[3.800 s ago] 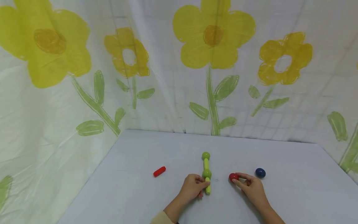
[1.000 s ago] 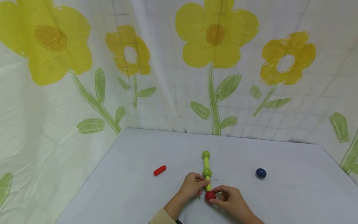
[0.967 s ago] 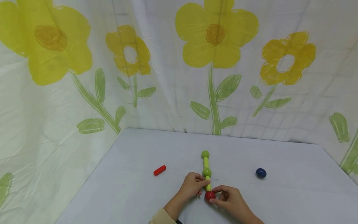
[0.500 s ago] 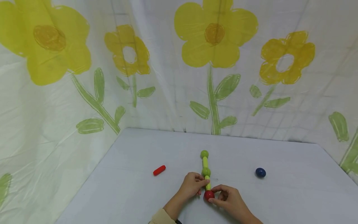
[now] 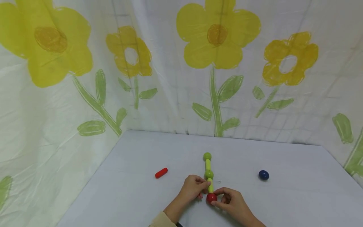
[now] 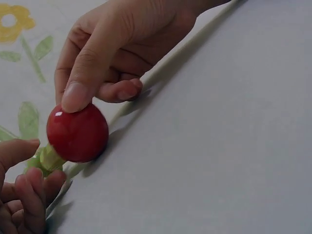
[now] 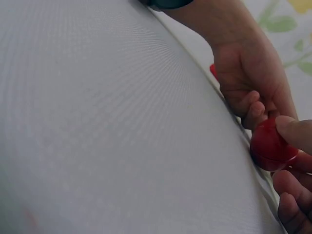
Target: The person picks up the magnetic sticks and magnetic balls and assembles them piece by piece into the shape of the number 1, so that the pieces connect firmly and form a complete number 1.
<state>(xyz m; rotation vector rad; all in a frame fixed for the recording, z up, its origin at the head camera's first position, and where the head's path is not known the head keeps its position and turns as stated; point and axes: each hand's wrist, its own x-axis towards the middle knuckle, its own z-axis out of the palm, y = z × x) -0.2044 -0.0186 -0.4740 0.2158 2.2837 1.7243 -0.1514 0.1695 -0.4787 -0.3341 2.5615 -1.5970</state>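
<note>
A row of two green balls and two yellow-green magnetic building rods runs toward me on the table. At its near end sits a red ball, against the rod's end. My right hand pinches this ball between thumb and fingers; the thumb lies on it in the left wrist view. My left hand is beside the near rod, thumb overlapping its edge in the head view. In the left wrist view, the thumb and fingers of that hand stand spread around the rod, thumb apart from it.
A red rod lies to the left of the row, and a dark blue ball to the right. The white table ends at a hanging sheet printed with yellow flowers.
My right hand has brought the red ball left and nearer to me, onto the near rod's end. My left thumb has just slipped slightly left off the rod.
</note>
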